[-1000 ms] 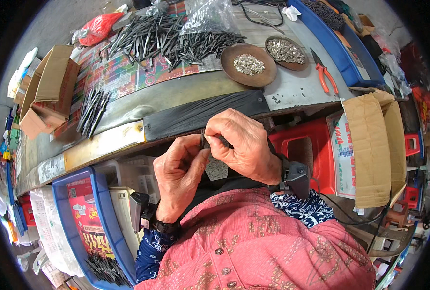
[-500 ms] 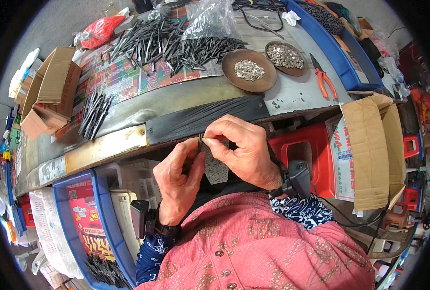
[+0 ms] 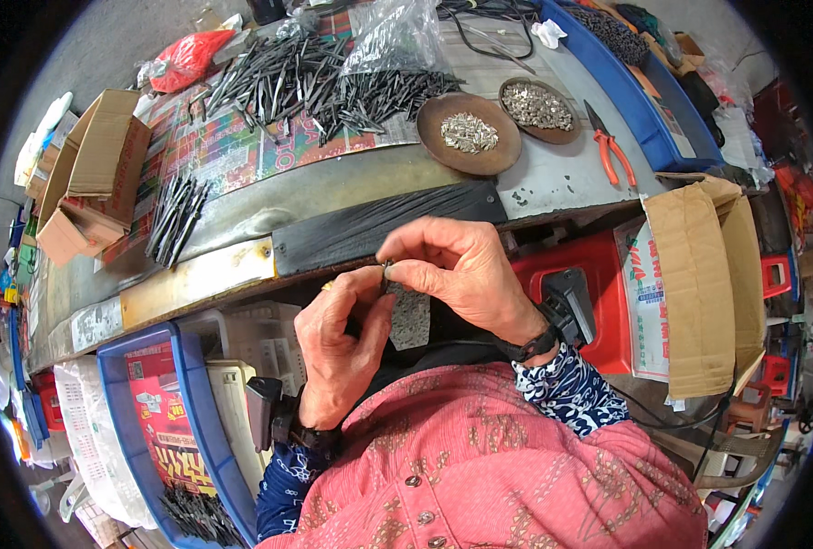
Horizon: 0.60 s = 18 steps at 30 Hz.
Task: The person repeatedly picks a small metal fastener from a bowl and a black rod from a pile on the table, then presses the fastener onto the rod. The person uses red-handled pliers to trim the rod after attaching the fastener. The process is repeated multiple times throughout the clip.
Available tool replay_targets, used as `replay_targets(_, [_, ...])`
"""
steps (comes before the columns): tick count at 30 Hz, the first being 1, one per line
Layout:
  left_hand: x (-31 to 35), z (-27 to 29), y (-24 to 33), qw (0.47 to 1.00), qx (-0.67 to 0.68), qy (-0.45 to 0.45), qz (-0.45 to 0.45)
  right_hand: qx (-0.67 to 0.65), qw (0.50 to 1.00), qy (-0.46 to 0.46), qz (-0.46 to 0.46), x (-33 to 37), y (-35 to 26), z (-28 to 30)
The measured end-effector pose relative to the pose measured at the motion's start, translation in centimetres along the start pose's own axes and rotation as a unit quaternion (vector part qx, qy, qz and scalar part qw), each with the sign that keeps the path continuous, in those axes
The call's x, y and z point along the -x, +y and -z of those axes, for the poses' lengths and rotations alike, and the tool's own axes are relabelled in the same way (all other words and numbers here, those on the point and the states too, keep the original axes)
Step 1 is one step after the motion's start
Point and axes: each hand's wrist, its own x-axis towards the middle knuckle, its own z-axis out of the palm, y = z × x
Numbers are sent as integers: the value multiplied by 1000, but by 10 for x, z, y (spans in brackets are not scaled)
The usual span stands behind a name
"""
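Over the table's front edge my two hands meet at the fingertips. My left hand (image 3: 341,334) is closed, thumb against forefinger, on a short thin dark strip (image 3: 385,282) that is mostly hidden. At its upper end, my right hand (image 3: 457,274) pinches with thumb and forefinger; a tiny pale bit shows there, too small to name. Beyond the hands, small silvery metal pieces (image 3: 469,133) lie in a brown round dish (image 3: 432,137). More of them (image 3: 536,105) fill a second dish behind it. Thin black strips (image 3: 278,82) are heaped at the back.
A small bunch of black strips (image 3: 178,220) lies at the table's left, beside a cardboard box (image 3: 105,174). Red-handled pliers (image 3: 610,156) rest at the right near a blue tray (image 3: 644,101). Another cardboard box (image 3: 695,284) stands right; a blue crate (image 3: 196,393) sits low left.
My right wrist has turned and dropped slightly, with the right fingertips still at the strip's end. The strip shows less between the fingers now. The left hand has barely moved.
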Motion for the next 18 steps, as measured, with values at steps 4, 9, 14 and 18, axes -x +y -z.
replay_targets(4, [-2, -5, 5, 996, 77, 20, 40, 54, 998, -1, 33, 0, 0, 0])
replay_targets(9, [-7, -2, 12, 975, 180, 19, 131, 47, 999, 17, 18, -5, -4, -7])
replay_targets(14, [-13, 3, 7, 978, 167, 38, 121, 110, 993, -19, 32, -15, -15, -4])
replay_targets(18, [-16, 11, 4, 960, 224, 59, 160, 292, 950, -30, 106, -44, -22, 10])
